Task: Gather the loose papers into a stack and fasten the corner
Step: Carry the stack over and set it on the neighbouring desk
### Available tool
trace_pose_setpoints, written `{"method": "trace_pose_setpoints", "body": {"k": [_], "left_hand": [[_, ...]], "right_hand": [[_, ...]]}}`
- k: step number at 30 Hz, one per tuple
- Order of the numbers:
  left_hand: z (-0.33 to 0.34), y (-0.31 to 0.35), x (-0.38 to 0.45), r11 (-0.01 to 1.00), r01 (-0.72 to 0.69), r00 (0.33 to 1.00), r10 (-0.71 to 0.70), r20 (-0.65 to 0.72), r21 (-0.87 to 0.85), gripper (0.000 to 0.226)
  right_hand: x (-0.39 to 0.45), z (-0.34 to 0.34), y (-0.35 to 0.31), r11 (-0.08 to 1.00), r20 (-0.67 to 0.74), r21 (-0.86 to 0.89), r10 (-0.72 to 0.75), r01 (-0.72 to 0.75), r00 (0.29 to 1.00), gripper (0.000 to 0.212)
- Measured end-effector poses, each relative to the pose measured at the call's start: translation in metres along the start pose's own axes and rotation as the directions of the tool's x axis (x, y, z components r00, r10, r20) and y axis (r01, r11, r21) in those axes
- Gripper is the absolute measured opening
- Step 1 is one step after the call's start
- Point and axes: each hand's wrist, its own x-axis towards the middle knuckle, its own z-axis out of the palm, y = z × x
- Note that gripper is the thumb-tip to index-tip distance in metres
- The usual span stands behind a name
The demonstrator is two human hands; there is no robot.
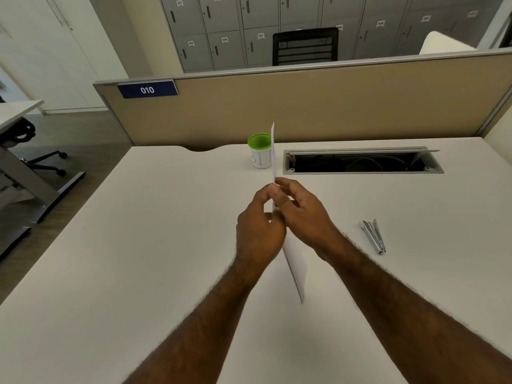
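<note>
One paper stack point(295, 263), one stapler point(373, 236), two hands

Partition sign point(147, 89), upper left of frame: white "010" on blue.
Locker tags point(224, 39), top of frame: small numbers, "026" and "027" roughly readable; others too blurred.
Cup point(260, 155): faint marks, unreadable.
</note>
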Motion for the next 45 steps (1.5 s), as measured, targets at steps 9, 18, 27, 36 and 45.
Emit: {"method": "trace_pose_setpoints", "body": {"k": [9,18,27,36,45], "left_hand": [[-0.001,-0.015,-0.005,0.976,-0.198,0.963,0.176,0.203,0.092,0.087],[-0.032,-0.077,0.038,0.834,0.423,0.906,-0.377,0.193,-0.355,0.069],[-0.024,-0.091,0.025,0.811,0.505,0.862,-0.491,0.126,-0.294,0.030],[-0.019,-0.087,0.023,0.838,0.489,0.871,-0.486,0.076,-0.243,0.032],[-0.019,-0.082,0.025,0.841,0.447,0.890,-0.453,0.054,-0.304,0.041]], "right_hand": [[0.009,-0.026,0.006,0.969,-0.166,0.249,0.043,-0.001,0.985,0.021],[0.012,-0.044,0.039,0.757,0.044,0.624,0.214,-0.194,0.976,0.023],[0.011,-0.031,0.074,0.795,0.043,0.525,0.334,-0.305,0.942,0.023],[0.015,-0.033,0.082,0.833,-0.012,0.423,0.398,-0.356,0.917,0.023],[0.016,-0.039,0.073,0.868,-0.052,0.398,0.344,-0.296,0.938,0.022]]}}
